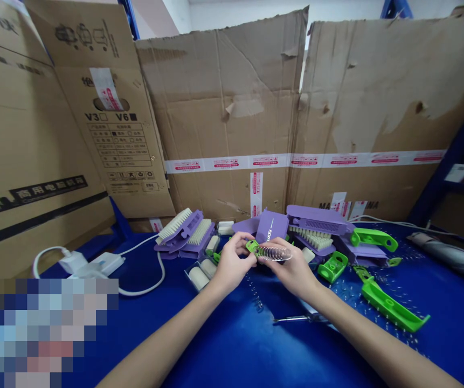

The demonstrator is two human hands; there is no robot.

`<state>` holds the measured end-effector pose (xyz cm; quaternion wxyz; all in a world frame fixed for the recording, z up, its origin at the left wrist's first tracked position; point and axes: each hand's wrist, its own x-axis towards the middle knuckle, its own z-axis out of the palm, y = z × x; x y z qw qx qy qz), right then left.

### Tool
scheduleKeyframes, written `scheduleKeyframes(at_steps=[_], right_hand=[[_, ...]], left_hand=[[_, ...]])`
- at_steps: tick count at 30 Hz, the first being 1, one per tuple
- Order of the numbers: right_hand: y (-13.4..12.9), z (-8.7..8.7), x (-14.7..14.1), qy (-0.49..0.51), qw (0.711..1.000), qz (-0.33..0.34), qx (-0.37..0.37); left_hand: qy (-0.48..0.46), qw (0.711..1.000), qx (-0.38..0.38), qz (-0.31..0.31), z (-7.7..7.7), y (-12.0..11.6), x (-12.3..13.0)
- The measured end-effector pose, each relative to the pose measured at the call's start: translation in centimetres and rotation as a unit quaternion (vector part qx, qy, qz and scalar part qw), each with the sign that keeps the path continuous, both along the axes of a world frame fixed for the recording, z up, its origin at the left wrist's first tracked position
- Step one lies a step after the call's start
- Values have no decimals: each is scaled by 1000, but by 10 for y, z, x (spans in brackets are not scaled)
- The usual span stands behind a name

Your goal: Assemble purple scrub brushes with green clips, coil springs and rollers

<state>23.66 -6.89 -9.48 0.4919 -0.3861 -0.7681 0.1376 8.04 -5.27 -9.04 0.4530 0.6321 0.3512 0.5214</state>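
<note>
Both my hands meet at the middle of the blue table. My left hand [232,264] pinches a small green plastic piece [251,246] between thumb and fingers. A metal coil spring [274,253] lies across the fingers of my right hand [294,272], its left end against the green piece. Just behind them is a purple plastic part [272,223] with white lettering. On the table below my hands rests another coil spring [256,293]. A screwdriver-like tool with a metal shaft [294,319] is partly hidden by my right forearm.
Purple brushes with cream bristles [185,231] are piled at left, with more purple parts [316,221] at right. Green handle pieces [391,304] lie among scattered springs. A white power strip [94,264] trails cables at left. Cardboard sheets [223,124] wall the back.
</note>
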Motion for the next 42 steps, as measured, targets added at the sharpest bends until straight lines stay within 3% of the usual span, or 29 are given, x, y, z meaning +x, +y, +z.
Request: scheduleKeyframes(at_steps=[9,19,27,42], right_hand=[[5,-9,0,-6,998,-22,65],[1,-5,1,6,1000,-6,0],[-1,-2,0,21,999,-13,-47],[-2,-1,2,45,998,-10,-51]], left_hand=[[18,1000,14,9,1,0,0],[50,997,54,39,1,-1,-1],[50,997,52,22,2,0,-2],[33,999,34,13,5,-3,-2]])
